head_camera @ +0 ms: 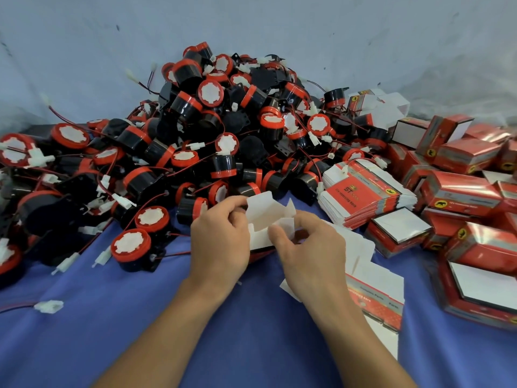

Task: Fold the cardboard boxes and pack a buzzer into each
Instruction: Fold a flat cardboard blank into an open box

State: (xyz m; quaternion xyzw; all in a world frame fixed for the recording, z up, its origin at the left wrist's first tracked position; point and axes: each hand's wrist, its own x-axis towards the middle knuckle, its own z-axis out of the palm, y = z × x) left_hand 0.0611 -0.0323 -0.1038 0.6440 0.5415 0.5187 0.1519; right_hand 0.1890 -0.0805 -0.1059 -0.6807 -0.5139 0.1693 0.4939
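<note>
A small red cardboard box [265,214] with white inner flaps sits between my two hands over the blue cloth, its flaps open upward. My left hand [221,236] grips its left side, fingers curled round a flap. My right hand [307,247] pinches a white flap on the box's right. Behind them rises a big heap of black buzzers [212,121] with red rings, white faces and red-black wires. A stack of flat unfolded boxes [366,197] lies just right of the heap.
Folded red boxes [470,189] pile up at the right edge. More flat boxes [375,301] lie under my right wrist. A loose white connector [49,306] rests on the blue cloth [140,317] at the left. A pale wall stands behind.
</note>
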